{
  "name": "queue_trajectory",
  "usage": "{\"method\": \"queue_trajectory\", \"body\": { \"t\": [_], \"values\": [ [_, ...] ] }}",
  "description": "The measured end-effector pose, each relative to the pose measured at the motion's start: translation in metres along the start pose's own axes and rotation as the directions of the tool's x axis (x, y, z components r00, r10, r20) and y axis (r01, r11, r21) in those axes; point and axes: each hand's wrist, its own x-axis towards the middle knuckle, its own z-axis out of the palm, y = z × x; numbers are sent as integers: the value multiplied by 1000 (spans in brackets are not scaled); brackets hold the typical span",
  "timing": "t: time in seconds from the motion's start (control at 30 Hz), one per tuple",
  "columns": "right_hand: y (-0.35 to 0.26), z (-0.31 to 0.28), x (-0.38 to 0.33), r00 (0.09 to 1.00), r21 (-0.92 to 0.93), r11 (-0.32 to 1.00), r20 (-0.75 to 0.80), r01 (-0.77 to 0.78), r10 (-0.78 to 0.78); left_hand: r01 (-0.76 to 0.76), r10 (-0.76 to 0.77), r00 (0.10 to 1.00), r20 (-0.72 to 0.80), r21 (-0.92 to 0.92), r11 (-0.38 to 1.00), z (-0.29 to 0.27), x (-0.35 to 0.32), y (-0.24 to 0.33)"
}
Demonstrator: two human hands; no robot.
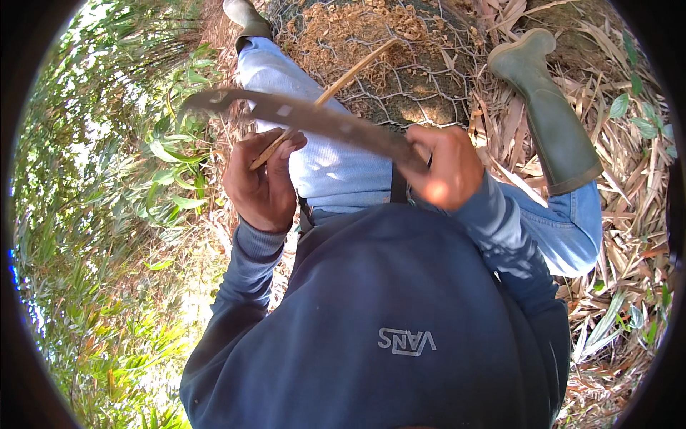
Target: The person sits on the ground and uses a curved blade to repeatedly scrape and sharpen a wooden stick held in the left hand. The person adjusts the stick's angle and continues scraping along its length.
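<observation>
My left hand (263,179) pinches a thin pale wooden stick (359,66) near its lower end. The stick slants up and to the right, away from me. A long dark machete (336,127) with a curved tip lies across it, its blade passing over the stick just beyond my left fingers. Whether the edge bites into the wood I cannot tell. My right hand (451,170) is closed in a fist around the machete's handle end, which is mostly hidden by the fingers. Both hands are above my lap, in front of my dark sweatshirt (386,300).
Between my spread legs is a mound wrapped in wire mesh (429,96), with brown shavings (343,28) on top. A green rubber boot (554,121) is at the right, another boot (246,16) at the far left. Dry leaves (629,236) cover the ground; green plants (175,161) grow at the left.
</observation>
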Motion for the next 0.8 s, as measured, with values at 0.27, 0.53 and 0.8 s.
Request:
{"method": "queue_trajectory", "body": {
  "t": [0.27, 0.53, 0.8],
  "values": [
    [17, -3, 4, 999, 18, 999, -3, -51, 51, -12, 12, 998, 56, -14, 1000, -3, -1, -4],
    [26, -6, 11, 977, -50, 977, 40, -206, 208, 10, -7, 998, 65, -35, 999, -4, 0, -9],
    [67, 4, 15, 963, -50, 963, -64, -265, 261, 24, -22, 996, 81, -25, 999, -7, -4, -8]
  ]
}}
